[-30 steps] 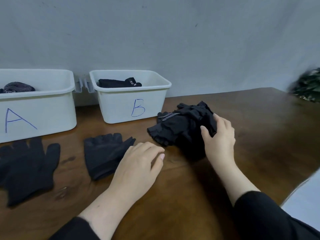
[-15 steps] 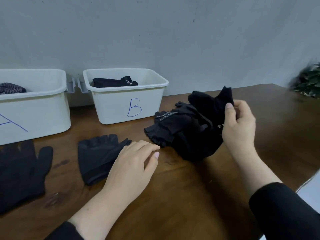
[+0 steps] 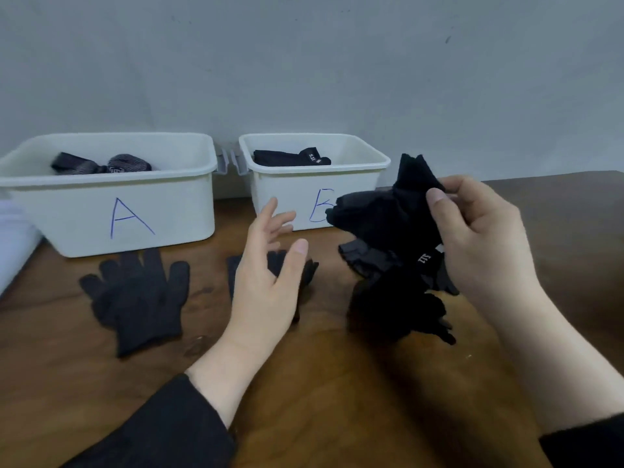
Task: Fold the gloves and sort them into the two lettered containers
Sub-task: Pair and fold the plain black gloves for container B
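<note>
Right hand raised above the counter, fingers pinching a bunch of black gloves; how many gloves are in the bunch cannot be told, dark folds merging together, with a small white label showing near the palm. Lower part of the bunch blurred, hanging just above the wood or touching it, which of the two unclear. Left hand lifted beside the bunch, fingers released and spread, holding nothing, covering most of a fingerless black glove lying flat behind it. Full-fingered black knit glove lying flat toward the left edge of the counter, in front of container A. Container B to the right of A, both at the back edge against the grey wall, grey handles nearly meeting between them; the blue letter B partly hidden by the bunch. Inside A, a folded patterned dark glove, only its top visible above the rim. Inside B, a folded black glove with white label, likewise cut off by the rim. Pale blurred object at the left border, not identifiable. Black sleeves at both wrists.
</note>
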